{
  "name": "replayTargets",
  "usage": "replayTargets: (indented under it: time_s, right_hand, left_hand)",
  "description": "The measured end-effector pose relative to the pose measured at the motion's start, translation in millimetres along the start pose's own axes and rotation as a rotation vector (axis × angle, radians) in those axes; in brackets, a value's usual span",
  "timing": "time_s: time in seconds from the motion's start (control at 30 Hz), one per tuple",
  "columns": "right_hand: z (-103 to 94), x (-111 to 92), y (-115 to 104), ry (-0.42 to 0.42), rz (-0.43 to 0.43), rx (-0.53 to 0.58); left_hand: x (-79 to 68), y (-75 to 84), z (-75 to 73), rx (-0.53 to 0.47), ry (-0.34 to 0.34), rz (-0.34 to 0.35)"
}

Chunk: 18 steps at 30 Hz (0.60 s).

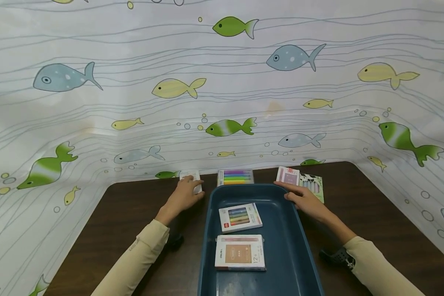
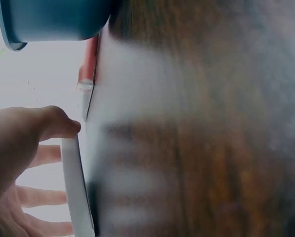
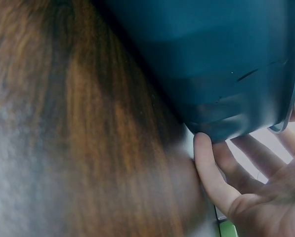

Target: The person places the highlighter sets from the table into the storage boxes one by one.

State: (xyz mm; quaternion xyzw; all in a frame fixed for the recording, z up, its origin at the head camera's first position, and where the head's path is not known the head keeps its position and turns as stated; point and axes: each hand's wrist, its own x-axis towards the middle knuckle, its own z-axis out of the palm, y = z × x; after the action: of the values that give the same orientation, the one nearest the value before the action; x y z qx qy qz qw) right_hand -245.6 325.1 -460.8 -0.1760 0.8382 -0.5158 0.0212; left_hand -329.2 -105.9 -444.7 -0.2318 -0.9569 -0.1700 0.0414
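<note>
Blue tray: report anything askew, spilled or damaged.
The far box in the blue tray lies askew next to the straighter near box. A dark streak, possibly a scratch, marks the tray's outer wall. No spill shows.

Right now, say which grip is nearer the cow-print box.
Right: the right grip is beside the cow-print box, at a corner of the blue tray; the left grip is beyond the tray's other side, on a white box.

Your left hand (image 1: 185, 193) partly covers the white box (image 1: 193, 173) it grips. The head view cuts off the blue tray (image 1: 283, 246) below, which hides part of the coloured pack (image 1: 235, 177). The left-wrist view blurs the tabletop (image 2: 211, 148).
</note>
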Motion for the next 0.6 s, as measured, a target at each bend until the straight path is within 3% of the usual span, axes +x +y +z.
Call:
replayTargets:
  time_s: [0.6]
  right_hand:
    - [-0.1,-0.3,1.0,-0.007,-0.022,-0.008]
  left_hand:
    - [-0.8,-6.2,0.5,0.005,0.073,0.104]
